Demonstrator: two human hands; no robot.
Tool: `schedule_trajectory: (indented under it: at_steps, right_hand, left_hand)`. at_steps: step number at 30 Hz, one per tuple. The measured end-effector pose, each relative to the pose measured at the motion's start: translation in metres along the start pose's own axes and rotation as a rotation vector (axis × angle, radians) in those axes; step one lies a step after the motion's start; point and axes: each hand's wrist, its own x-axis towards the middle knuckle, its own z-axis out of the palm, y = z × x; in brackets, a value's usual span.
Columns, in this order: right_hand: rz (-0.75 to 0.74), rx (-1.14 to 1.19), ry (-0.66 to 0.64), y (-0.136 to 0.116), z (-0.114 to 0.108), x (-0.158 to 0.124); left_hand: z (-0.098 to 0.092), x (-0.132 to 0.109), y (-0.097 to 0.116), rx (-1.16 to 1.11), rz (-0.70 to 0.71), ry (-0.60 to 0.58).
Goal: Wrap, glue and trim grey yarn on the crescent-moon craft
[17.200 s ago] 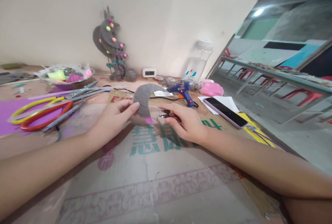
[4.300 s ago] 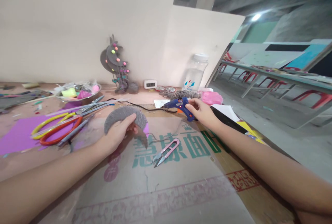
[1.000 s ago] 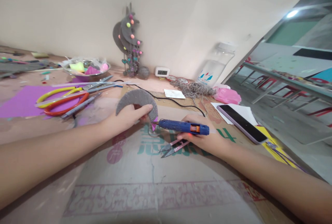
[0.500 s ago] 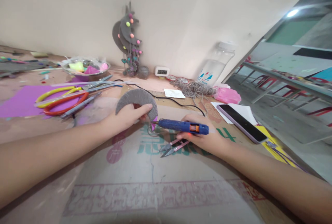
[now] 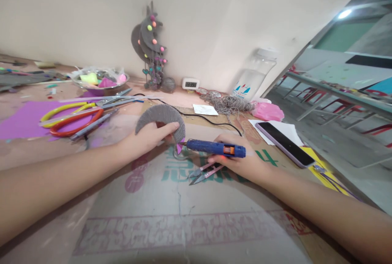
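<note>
My left hand (image 5: pixel 155 134) is closed on a crescent wrapped in grey yarn (image 5: pixel 161 115), thumb on its face. A small purple tip (image 5: pixel 180 147) shows at the crescent's lower right end, with a loop of grey yarn hanging beside it. My right hand (image 5: pixel 237 156) grips a blue hot glue gun (image 5: pixel 211 147), whose nozzle points left and is at or very near the purple tip. Pink-handled thread snips (image 5: pixel 206 174) lie just below the glue gun, blades apart; their handle end is hidden by my right hand.
Scissors with yellow and red handles (image 5: pixel 72 119) lie left on purple sheet (image 5: pixel 18 119). Behind stand a bowl (image 5: pixel 104 88), a decorated moon hanging (image 5: pixel 150 43), a timer (image 5: pixel 190 84), a tangle of grey yarn (image 5: pixel 228 104) and a bottle (image 5: pixel 252 76). A phone (image 5: pixel 284 143) lies right.
Both hands keep their holds, with the glue gun's nozzle still by the purple tip. The whole view has shifted very slightly.
</note>
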Motion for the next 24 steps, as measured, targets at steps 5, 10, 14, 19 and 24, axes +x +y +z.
schedule_trajectory:
  at_steps: [5, 10, 14, 19, 24]
  right_hand:
    - [0.020, -0.005, -0.008, 0.0006, -0.0006, -0.0004]
    - [0.033, -0.019, 0.005, 0.0008, -0.0003, -0.0006]
    - [0.063, 0.000, 0.013, -0.0004, 0.0003, -0.0007]
    - [0.095, -0.009, 0.047, -0.0031, 0.0000, 0.0001]
    - [0.166, -0.021, 0.039, -0.0019, -0.0002, -0.0001]
  left_hand:
    - [-0.0008, 0.0007, -0.0007, -0.001, -0.024, -0.025]
    - [-0.0013, -0.0001, 0.0007, 0.002, -0.073, -0.011]
    - [-0.0011, -0.0013, 0.0026, -0.005, -0.079, 0.014]
    - [-0.0009, -0.0022, 0.0025, -0.035, -0.105, 0.036]
    - [-0.0011, -0.0029, 0.0051, -0.070, -0.117, 0.042]
